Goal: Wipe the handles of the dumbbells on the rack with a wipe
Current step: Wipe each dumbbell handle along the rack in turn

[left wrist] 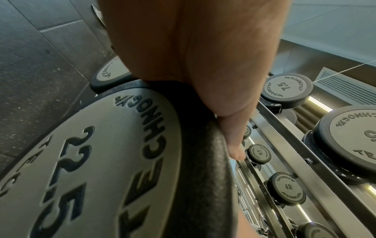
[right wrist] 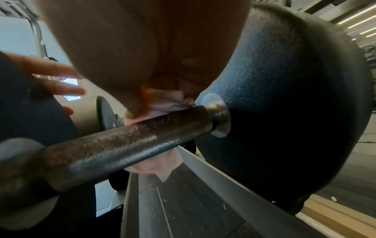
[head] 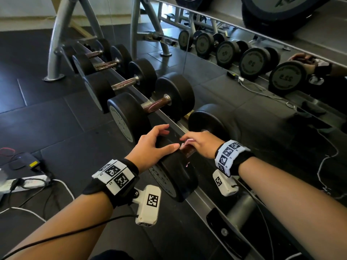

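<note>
Right wrist view: a pale wipe point(right wrist: 171, 100) is pressed onto the dark, knurled handle point(right wrist: 130, 143) by the curled right hand point(right wrist: 142, 53), at 12 o'clock. The left hand point(head: 153, 145) is rested, fingers relaxed, on the near weight head point(head: 178, 177) at 9 o'clock; the rack rail point(right wrist: 234, 190) is seen close beneath.

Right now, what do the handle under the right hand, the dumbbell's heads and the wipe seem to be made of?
Handle: apparently steel, dark and knurled, with brown, rust-like patches and a smoother collar at the head.
Dumbbell heads: probably rubber or a similar coating, matte black and finely grained; the grey end plate has moulded numbers.
Wipe: thin, pale pink, creased tissue or cloth, held by the right hand.
</note>
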The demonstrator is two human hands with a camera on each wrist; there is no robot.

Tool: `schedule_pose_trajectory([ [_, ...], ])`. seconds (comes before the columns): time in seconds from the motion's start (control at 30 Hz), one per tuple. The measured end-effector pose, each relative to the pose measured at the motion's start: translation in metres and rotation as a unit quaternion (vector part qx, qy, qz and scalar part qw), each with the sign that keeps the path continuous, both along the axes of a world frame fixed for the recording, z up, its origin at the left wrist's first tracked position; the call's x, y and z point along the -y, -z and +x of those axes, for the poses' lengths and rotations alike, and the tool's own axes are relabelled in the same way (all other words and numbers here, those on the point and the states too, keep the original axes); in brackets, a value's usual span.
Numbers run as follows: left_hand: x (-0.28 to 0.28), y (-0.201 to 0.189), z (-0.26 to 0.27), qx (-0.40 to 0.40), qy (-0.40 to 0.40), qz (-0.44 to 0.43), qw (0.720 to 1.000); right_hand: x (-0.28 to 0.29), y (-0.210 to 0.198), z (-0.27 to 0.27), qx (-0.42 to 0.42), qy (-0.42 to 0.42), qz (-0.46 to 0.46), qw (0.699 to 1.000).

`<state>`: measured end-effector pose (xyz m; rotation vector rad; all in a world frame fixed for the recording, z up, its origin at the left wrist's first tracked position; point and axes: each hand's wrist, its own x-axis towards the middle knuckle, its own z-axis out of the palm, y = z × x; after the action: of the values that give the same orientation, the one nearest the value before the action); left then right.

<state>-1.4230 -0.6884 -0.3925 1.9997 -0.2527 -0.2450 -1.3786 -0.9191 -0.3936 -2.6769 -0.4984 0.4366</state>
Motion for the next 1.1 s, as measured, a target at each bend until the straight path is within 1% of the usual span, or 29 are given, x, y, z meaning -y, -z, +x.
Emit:
schedule_pose_trajectory([
  [0.07,0.000,0.000,0.000,0.001,0.000,0.003,1.000,-0.001,-0.001,-0.001,0.004,0.006,0.030,1.000],
  [0.17,0.001,-0.002,-0.001,0.006,0.007,0.002,1.000,-0.005,-0.006,-0.002,-0.017,0.008,0.094,0.995],
  [0.23,0.001,-0.002,0.000,0.002,0.011,-0.002,1.000,-0.005,-0.009,0.004,-0.006,0.018,0.102,0.995],
  [0.27,0.001,-0.001,0.001,-0.001,0.010,-0.001,1.000,-0.005,-0.010,0.008,0.013,0.020,0.096,0.995],
  [0.33,0.000,0.001,0.002,-0.006,0.006,0.007,1.000,-0.003,-0.010,0.014,0.050,0.012,0.062,0.997],
  [0.43,-0.001,0.002,0.003,-0.011,0.004,0.007,1.000,-0.001,-0.002,0.014,0.054,-0.024,-0.083,0.995],
  [0.47,-0.001,0.002,0.003,-0.012,0.005,0.005,1.000,-0.002,0.000,0.011,0.049,-0.016,-0.097,0.994],
  [0.5,-0.001,0.002,0.003,-0.012,0.006,0.004,1.000,-0.003,0.002,0.009,0.036,0.004,-0.078,0.996],
  [0.57,-0.001,0.001,0.004,-0.012,0.004,0.000,1.000,-0.007,0.003,0.004,0.015,0.036,0.000,0.999],
  [0.63,0.001,0.000,0.003,-0.012,0.003,-0.010,1.000,-0.014,0.003,-0.002,-0.004,0.035,0.063,0.997],
  [0.7,0.002,-0.001,0.002,-0.004,0.002,-0.015,1.000,-0.019,0.001,-0.007,-0.052,0.026,0.131,0.990],
  [0.77,0.002,-0.003,0.002,0.002,0.006,-0.010,1.000,-0.021,-0.006,-0.008,-0.095,0.034,0.176,0.979],
  [0.8,0.001,-0.004,0.002,0.002,0.011,-0.007,1.000,-0.020,-0.011,-0.005,-0.090,0.049,0.188,0.977],
  [0.83,0.001,-0.004,0.002,0.000,0.015,-0.004,1.000,-0.017,-0.016,-0.002,-0.061,0.071,0.193,0.977],
  [0.87,0.000,-0.004,0.003,-0.001,0.017,-0.001,1.000,-0.013,-0.020,0.001,-0.013,0.090,0.187,0.978],
  [0.9,-0.001,-0.002,0.004,-0.002,0.016,0.001,1.000,-0.009,-0.022,0.004,0.040,0.098,0.171,0.980],
  [0.93,-0.001,-0.001,0.005,-0.005,0.014,0.004,1.000,-0.006,-0.022,0.005,0.074,0.096,0.146,0.982],
  [0.97,-0.002,0.001,0.005,-0.007,0.012,0.007,1.000,-0.004,-0.020,0.005,0.081,0.084,0.111,0.987],
  [1.03,-0.002,0.002,0.005,-0.007,0.009,0.009,1.000,-0.002,-0.013,0.002,0.056,0.046,0.010,0.997],
  [1.07,-0.001,0.001,0.005,-0.007,0.009,0.010,1.000,-0.003,-0.008,-0.001,0.047,0.033,-0.022,0.998],
  [1.1,-0.001,0.000,0.005,-0.006,0.010,0.010,1.000,-0.005,-0.004,-0.005,0.039,0.029,-0.015,0.999],
])
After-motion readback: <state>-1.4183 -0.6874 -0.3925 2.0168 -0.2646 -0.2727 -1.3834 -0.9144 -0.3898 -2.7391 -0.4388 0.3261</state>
